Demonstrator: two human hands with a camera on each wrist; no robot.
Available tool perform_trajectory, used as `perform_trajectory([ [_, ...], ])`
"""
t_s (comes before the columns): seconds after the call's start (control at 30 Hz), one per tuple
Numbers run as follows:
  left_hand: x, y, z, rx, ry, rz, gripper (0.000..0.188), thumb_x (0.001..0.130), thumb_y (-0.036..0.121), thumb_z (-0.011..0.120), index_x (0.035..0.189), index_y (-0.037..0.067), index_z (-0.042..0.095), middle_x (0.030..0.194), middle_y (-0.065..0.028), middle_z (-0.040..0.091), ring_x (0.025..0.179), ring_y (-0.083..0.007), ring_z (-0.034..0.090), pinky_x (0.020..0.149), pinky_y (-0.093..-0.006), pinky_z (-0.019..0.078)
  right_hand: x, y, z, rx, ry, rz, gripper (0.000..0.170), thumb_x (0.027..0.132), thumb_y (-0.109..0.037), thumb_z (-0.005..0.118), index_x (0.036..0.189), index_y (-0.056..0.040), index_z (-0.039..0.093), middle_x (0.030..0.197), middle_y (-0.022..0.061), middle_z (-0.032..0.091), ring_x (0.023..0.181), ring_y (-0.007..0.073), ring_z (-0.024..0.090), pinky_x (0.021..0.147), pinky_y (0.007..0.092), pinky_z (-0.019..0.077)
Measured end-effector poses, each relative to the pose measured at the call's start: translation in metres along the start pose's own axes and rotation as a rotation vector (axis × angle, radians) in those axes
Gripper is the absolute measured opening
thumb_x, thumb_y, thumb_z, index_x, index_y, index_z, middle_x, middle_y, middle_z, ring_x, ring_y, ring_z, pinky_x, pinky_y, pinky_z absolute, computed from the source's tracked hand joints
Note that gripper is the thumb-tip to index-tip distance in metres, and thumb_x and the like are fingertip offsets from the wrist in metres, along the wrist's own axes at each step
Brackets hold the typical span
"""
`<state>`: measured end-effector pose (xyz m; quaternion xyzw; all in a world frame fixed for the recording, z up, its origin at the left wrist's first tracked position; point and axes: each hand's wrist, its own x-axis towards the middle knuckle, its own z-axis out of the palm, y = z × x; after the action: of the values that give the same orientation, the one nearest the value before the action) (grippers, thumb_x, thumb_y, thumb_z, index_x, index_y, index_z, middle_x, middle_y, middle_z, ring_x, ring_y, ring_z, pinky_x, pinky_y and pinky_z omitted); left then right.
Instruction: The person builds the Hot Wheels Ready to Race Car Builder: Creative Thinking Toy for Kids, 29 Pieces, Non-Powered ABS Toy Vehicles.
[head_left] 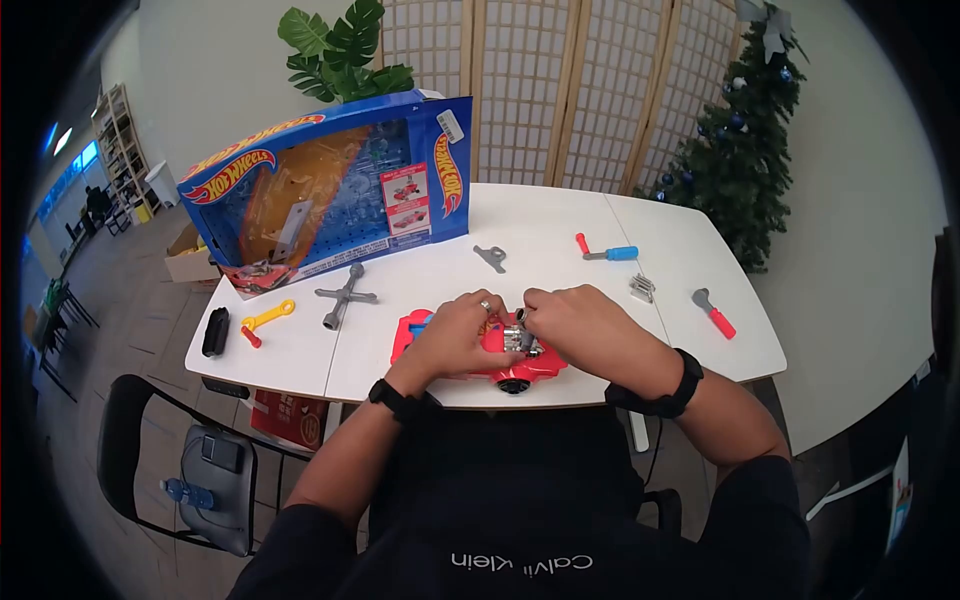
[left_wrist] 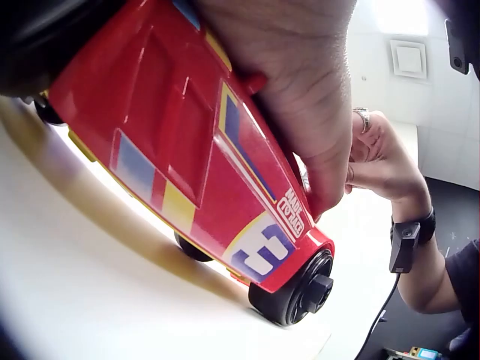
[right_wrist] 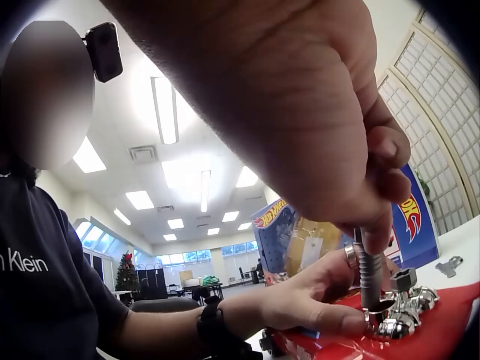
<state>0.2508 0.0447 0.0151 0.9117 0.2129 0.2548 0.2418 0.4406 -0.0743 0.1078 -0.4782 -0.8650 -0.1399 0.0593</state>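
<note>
A red toy race car (head_left: 408,335) with chrome engine parts (head_left: 515,341) on top lies at the front edge of the white table. My left hand (head_left: 455,335) holds it from above, its thumb against the chrome parts, as the right wrist view shows. The car's side, with a white number and a black wheel (left_wrist: 292,291), fills the left wrist view. My right hand (head_left: 585,322) pinches a grey ribbed bolt (right_wrist: 370,279) by its upper end. Upright, the bolt has its lower end right at a round chrome opening. A grey block-shaped nub (right_wrist: 403,280) stands beside it.
Behind stands a blue toy box (head_left: 440,190). To the left lie a grey cross wrench (head_left: 345,296), yellow wrench (head_left: 268,317), red bolt (head_left: 251,337) and black part (head_left: 215,332). Rightward are a blue-handled crank (head_left: 620,253), chrome piece (head_left: 641,288) and red-handled wrench (head_left: 714,314).
</note>
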Motion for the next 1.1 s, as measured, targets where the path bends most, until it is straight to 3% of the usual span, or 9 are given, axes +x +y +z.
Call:
perform_trajectory([
  [0.2,0.0,-0.006,0.005,0.015,0.034,0.043,0.055,0.072,0.052,0.085,0.099,0.007,0.069,0.104,-0.0141,0.069,0.105,-0.0338,0.067,0.091,-0.0433,0.0539,-0.001,0.0,0.005,-0.012,-0.055,0.004,0.005,0.083,-0.003,0.067,0.083,-0.0002,0.071,0.095,0.0126,0.067,0.082,0.03,0.072,0.071,0.0405,0.059],
  [0.3,-0.001,-0.007,0.006,-0.01,0.036,0.028,0.054,0.072,0.051,0.086,0.099,0.007,0.069,0.104,-0.0136,0.069,0.105,-0.0336,0.067,0.091,-0.0436,0.0539,-0.001,0.002,0.016,-0.012,-0.042,-0.027,0.01,0.088,-0.01,0.069,0.084,-0.0013,0.072,0.093,0.0127,0.067,0.081,0.0299,0.072,0.07,0.0401,0.0583],
  [0.4,0.001,-0.009,0.007,0.002,0.043,0.05,0.054,0.071,0.05,0.087,0.099,0.007,0.069,0.104,-0.0138,0.069,0.105,-0.0335,0.067,0.091,-0.0439,0.0539,0.004,-0.005,0.02,-0.022,-0.117,0.053,0.017,0.09,-0.017,0.072,0.084,-0.0017,0.072,0.088,0.0135,0.071,0.079,0.0301,0.074,0.068,0.0395,0.0583],
  [0.47,0.0,-0.009,0.008,-0.015,0.033,0.044,0.054,0.071,0.05,0.087,0.099,0.007,0.069,0.104,-0.014,0.069,0.104,-0.0335,0.067,0.09,-0.044,0.0541,0.009,-0.004,0.007,-0.096,-0.305,0.261,0.035,0.096,-0.035,0.071,0.086,-0.002,0.074,0.084,0.0131,0.071,0.078,0.0299,0.071,0.065,0.0403,0.0547],
  [0.53,-0.001,-0.008,0.008,-0.036,0.033,0.033,0.054,0.071,0.049,0.087,0.099,0.007,0.069,0.105,-0.0142,0.068,0.104,-0.0335,0.067,0.09,-0.0441,0.0543,0.007,0.003,0.003,-0.089,-0.313,0.352,0.028,0.096,-0.033,0.071,0.093,-0.0047,0.075,0.083,0.0116,0.072,0.079,0.0294,0.072,0.065,0.0403,0.0538],
  [0.6,0.0,-0.009,0.008,-0.016,0.034,0.033,0.054,0.072,0.05,0.087,0.099,0.007,0.069,0.105,-0.0143,0.068,0.105,-0.0334,0.067,0.091,-0.044,0.0538,-0.003,0.017,0.008,0.198,-0.075,0.23,0.021,0.097,-0.028,0.07,0.103,-0.0087,0.076,0.088,0.0108,0.072,0.081,0.0297,0.072,0.069,0.0401,0.0548],
  [0.63,-0.001,-0.01,0.009,-0.02,0.028,0.036,0.054,0.072,0.05,0.087,0.099,0.007,0.069,0.105,-0.0143,0.068,0.105,-0.0334,0.067,0.091,-0.044,0.0538,-0.007,0.02,0.011,0.256,-0.051,0.164,0.018,0.097,-0.022,0.069,0.11,-0.0116,0.075,0.094,0.0107,0.072,0.084,0.0305,0.072,0.073,0.0415,0.0557],
  [0.73,0.002,-0.013,0.011,-0.039,0.018,0.032,0.054,0.072,0.05,0.087,0.099,0.006,0.069,0.105,-0.0143,0.068,0.106,-0.0332,0.066,0.092,-0.0438,0.0528,-0.007,0.023,0.018,0.126,-0.229,0.103,0.019,0.095,-0.019,0.07,0.112,-0.011,0.074,0.098,0.0112,0.071,0.088,0.0308,0.072,0.075,0.0426,0.0564],
  [1.1,0.002,-0.013,0.01,-0.036,0.007,0.035,0.053,0.073,0.049,0.087,0.097,0.007,0.067,0.104,-0.014,0.068,0.104,-0.0339,0.068,0.089,-0.0436,0.0539,-0.007,0.029,0.033,0.229,-0.139,0.075,0.023,0.088,-0.008,0.072,0.111,-0.0093,0.076,0.103,0.0094,0.064,0.086,0.0309,0.07,0.076,0.042,0.0572],
])
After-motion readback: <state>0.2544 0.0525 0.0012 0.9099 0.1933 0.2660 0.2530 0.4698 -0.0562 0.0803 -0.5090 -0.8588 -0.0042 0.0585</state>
